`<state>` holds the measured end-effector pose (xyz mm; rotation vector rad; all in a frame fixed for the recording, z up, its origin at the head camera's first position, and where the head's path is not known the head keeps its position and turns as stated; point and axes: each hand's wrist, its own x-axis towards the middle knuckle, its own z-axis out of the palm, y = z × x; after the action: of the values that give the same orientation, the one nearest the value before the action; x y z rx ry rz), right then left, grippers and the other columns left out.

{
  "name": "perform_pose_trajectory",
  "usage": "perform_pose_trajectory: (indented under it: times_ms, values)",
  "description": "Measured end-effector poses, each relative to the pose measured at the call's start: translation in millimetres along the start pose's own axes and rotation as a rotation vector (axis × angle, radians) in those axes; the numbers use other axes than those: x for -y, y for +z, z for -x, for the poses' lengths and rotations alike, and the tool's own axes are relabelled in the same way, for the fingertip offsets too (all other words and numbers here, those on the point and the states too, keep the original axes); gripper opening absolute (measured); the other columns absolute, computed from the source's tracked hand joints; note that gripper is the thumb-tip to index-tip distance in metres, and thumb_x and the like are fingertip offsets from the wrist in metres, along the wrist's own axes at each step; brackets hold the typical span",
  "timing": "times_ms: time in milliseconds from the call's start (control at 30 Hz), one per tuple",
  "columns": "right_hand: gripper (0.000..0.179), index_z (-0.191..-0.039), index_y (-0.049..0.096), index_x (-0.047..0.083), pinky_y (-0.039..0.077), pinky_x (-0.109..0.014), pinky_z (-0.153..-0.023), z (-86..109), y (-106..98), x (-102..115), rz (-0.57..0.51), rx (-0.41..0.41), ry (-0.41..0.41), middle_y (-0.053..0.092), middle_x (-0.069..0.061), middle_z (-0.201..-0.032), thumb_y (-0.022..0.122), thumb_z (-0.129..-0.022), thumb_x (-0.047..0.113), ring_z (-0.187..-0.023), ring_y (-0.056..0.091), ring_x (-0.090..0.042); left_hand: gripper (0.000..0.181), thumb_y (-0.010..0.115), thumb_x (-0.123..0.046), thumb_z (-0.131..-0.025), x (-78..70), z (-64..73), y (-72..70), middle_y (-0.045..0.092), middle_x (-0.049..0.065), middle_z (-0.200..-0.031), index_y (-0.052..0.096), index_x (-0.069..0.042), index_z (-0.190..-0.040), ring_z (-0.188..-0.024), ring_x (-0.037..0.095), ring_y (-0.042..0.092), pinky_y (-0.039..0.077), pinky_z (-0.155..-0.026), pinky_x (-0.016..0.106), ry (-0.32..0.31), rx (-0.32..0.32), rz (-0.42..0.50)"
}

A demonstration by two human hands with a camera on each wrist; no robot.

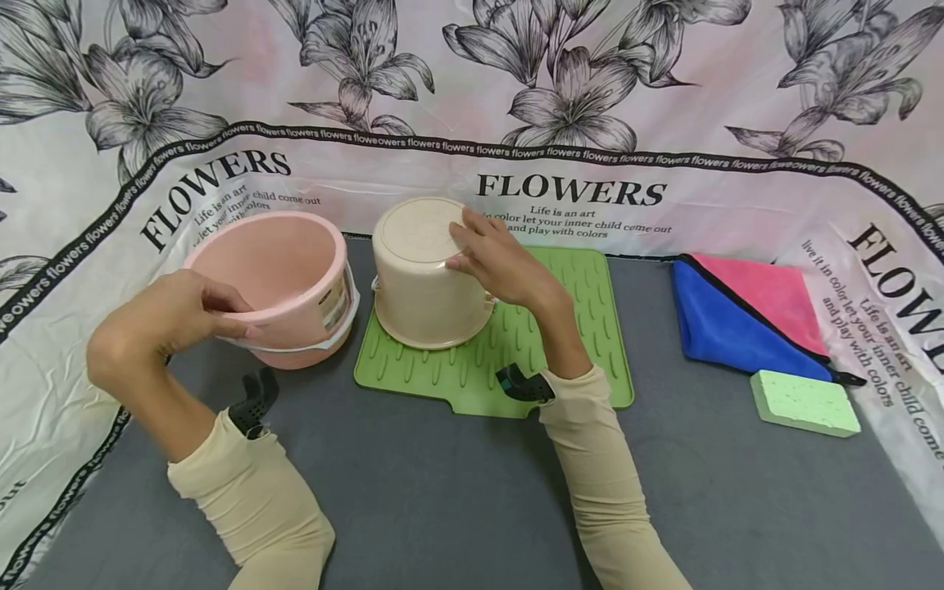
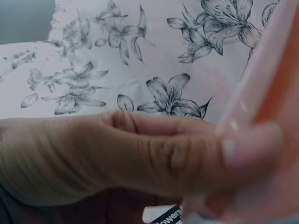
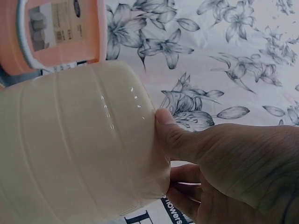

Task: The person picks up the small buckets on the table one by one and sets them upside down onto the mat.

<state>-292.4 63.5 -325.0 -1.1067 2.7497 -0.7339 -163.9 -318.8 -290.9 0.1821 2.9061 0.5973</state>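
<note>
Surface [image 1: 442, 508]: dark grey and matte, carrying everything below; clock directions were read from the centre of the head view.
Sheet [image 1: 686, 115]: white blushed with pink, slightly creased, it rose behind from ten round to two o'clock, printed with black line-drawn lilies.
Mat [image 1: 509, 340]: lime green, covered in elongated raised ridges, lying from the centre toward five o'clock.
Pink bucket [image 1: 273, 270]: smooth and round, mouth up at nine o'clock, with a white handle; whether its base touched the surface could not be told.
Cream bucket [image 1: 424, 287]: glossy, faintly ringed, upside down near the centre, over the mat's ten o'clock part.
Hands: the left hand [image 1: 165, 315] pinched the pink bucket's rim at that bucket's seven o'clock; the right hand [image 1: 501, 254], partly closed, held the cream bucket's upturned base at its two o'clock edge.
Cloth [image 1: 737, 328]: pink and blue, black-edged, at three o'clock.
Sponge [image 1: 804, 401]: pale green pitted block, just beside the cloth toward half past three.
Writing: "FLOWERS" above "Life is an art", repeated along the sheet; a black band read "flowers" over and over.
Label [image 3: 58, 25]: on the pink bucket, pictured and barcoded, lettering too small to read.
</note>
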Motion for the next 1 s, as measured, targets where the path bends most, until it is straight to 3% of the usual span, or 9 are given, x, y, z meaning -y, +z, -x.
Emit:
perform_pose_trajectory:
  times_ms: [100,333,433,567,667,767,867,933,1000]
  values:
    - [0.064,-0.161,0.034,0.000,0.012,-0.057,-0.134,-0.7,0.4,0.5,-0.005,0.007,0.002,0.013,-0.027,-0.174,0.053,-0.110,0.031,-0.162,0.012,-0.046,0.015,0.082,-0.022,-0.091,-1.2,1.7,-1.8,0.081,0.008,-0.094,0.082,-0.010,-0.100,-0.074,-0.007,0.051,0.041,-0.067,0.015,0.037,-0.148,-0.034]
    - [0.063,-0.161,0.035,0.002,0.013,-0.057,-0.134,-1.8,0.7,1.8,-0.010,0.014,0.002,0.015,-0.025,-0.174,0.053,-0.110,0.033,-0.163,0.011,-0.044,0.024,0.079,-0.012,-0.093,-5.3,9.6,-1.3,0.077,0.028,-0.105,0.078,0.004,-0.110,-0.073,-0.025,0.038,0.032,-0.063,0.005,0.068,-0.492,-0.003]
    - [0.062,-0.161,0.037,0.002,0.016,-0.057,-0.133,-1.2,0.9,1.5,-0.002,0.013,0.001,0.017,-0.025,-0.174,0.053,-0.110,0.033,-0.163,0.014,-0.044,0.020,0.081,-0.008,-0.090,-10.7,14.2,1.7,0.079,0.020,-0.104,0.080,0.004,-0.106,-0.075,-0.025,0.038,0.031,-0.068,0.006,0.112,-0.646,0.031]
    - [0.062,-0.160,0.038,0.001,0.017,-0.056,-0.134,-0.3,-0.5,0.9,0.000,0.000,0.004,0.019,-0.026,-0.173,0.055,-0.109,0.032,-0.162,0.016,-0.044,0.021,0.084,-0.005,-0.085,-21.2,18.2,2.4,0.072,-0.025,-0.098,0.081,0.005,-0.103,-0.080,-0.018,0.046,0.033,-0.072,0.010,0.165,-0.812,0.144]
    - [0.062,-0.160,0.038,0.000,0.011,-0.054,-0.135,-0.8,-1.0,1.0,-0.014,0.003,0.006,0.018,-0.025,-0.173,0.054,-0.109,0.033,-0.163,0.014,-0.042,0.019,0.084,0.000,-0.085,-29.0,22.4,0.8,0.059,-0.046,-0.094,0.080,0.007,-0.102,-0.079,-0.012,0.047,0.033,-0.072,0.012,0.206,-0.907,0.236]
    - [0.062,-0.159,0.038,0.000,0.007,-0.053,-0.135,-0.7,-0.9,1.0,-0.024,0.006,0.003,0.018,-0.025,-0.173,0.054,-0.109,0.034,-0.164,0.013,-0.039,0.015,0.079,0.006,-0.087,-37.5,28.3,-0.3,0.059,-0.047,-0.092,0.080,0.009,-0.101,-0.078,-0.008,0.046,0.033,-0.072,0.014,0.215,-0.985,0.283]
    - [0.062,-0.158,0.041,-0.002,0.005,-0.053,-0.136,-0.3,-1.1,0.7,-0.022,-0.002,-0.009,0.021,-0.026,-0.172,0.054,-0.109,0.034,-0.164,0.014,-0.038,0.012,0.070,0.011,-0.087,-42.5,32.9,-1.8,0.063,-0.038,-0.089,0.079,0.012,-0.096,-0.076,-0.005,0.046,0.032,-0.069,0.016,0.241,-1.055,0.346]
    - [0.061,-0.157,0.042,-0.002,0.005,-0.052,-0.136,0.3,-1.8,0.8,-0.028,-0.010,-0.009,0.022,-0.026,-0.172,0.055,-0.109,0.034,-0.164,0.015,-0.038,0.016,0.063,0.010,-0.089,-45.1,35.4,-3.7,0.066,-0.031,-0.089,0.078,0.014,-0.094,-0.078,-0.001,0.051,0.037,-0.071,0.013,0.275,-1.082,0.401]
    - [0.060,-0.156,0.044,-0.001,0.004,-0.053,-0.136,0.8,-2.9,1.0,-0.035,-0.021,-0.012,0.024,-0.026,-0.171,0.056,-0.108,0.033,-0.164,0.016,-0.037,0.016,0.063,0.012,-0.088,-47.1,36.3,-5.3,0.069,-0.026,-0.089,0.077,0.015,-0.094,-0.079,0.002,0.053,0.039,-0.068,0.013,0.313,-1.108,0.444]
